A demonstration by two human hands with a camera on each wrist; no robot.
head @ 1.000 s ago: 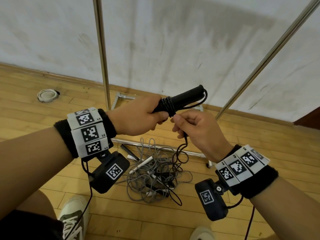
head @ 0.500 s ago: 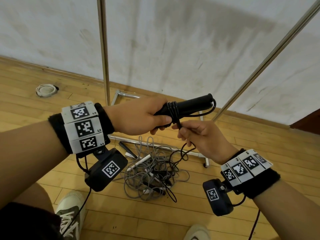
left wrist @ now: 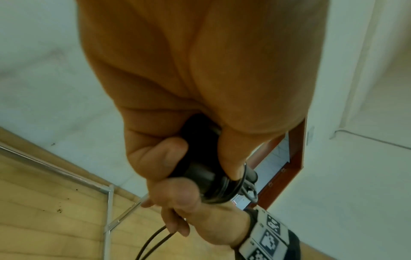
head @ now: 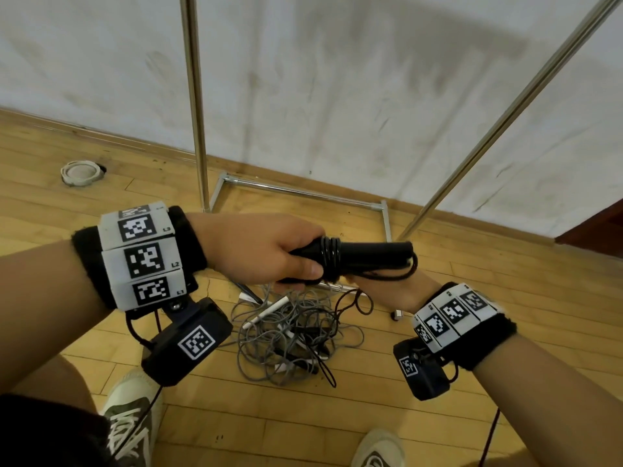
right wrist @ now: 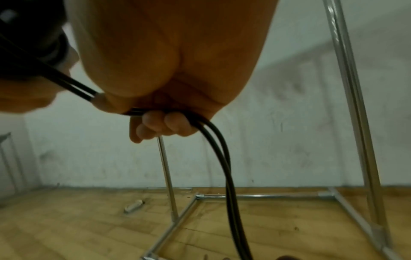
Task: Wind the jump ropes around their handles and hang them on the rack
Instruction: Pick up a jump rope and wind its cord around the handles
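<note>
Left hand (head: pixel 256 251) clenched around black foam jump-rope handles (head: pixel 367 256); right hand (right wrist: pixel 169 73) gripping doubled thin black cord (right wrist: pixel 224 158). Probably light, springy, slippery; best pinched near the coils.

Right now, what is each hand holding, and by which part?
Left hand grips the black handles at their near end; right hand grips the doubled black rope just below the windings.

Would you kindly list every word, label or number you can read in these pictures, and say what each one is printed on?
"L3" – top panel of the left wristband, beside its square marker.
"L2" – middle panel of that band.
"L1" – bottom panel of that band.
Right wristband: small labels by its markers, too small to read.
Square coded markers on both bands and on the wrist cameras: patterns only, no words.
Black jump rope handles, shoes, rack: no readable text.
</note>
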